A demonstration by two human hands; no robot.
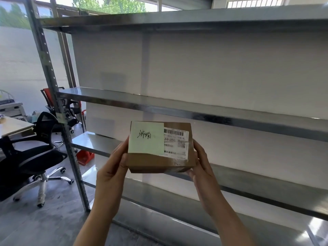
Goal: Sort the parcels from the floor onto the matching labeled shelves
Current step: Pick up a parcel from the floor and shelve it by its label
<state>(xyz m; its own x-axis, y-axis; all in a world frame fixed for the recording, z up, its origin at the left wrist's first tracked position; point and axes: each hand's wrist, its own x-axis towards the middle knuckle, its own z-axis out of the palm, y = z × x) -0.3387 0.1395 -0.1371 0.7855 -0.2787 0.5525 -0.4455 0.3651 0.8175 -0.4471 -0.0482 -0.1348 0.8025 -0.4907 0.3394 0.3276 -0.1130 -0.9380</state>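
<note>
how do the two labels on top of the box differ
The handwritten label is pale green and plain, with only a few black handwritten characters; the printed shipping label is white, covered with barcodes and small print. The handwritten label sits on the left half of the cardboard box, overlapping the shipping label's left edge. Both lie flat on the top.

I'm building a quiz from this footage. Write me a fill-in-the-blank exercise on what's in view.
1. The brown cardboard parcel is held by ____ hands, the left hand and right hand.
2. The pale green paper note on the parcel bears ____ writing.
3. The steel shelves in view hold ____ parcels.
4. The black office chair stands to the shelves' ____.

Missing: two; handwritten; no; left
</note>
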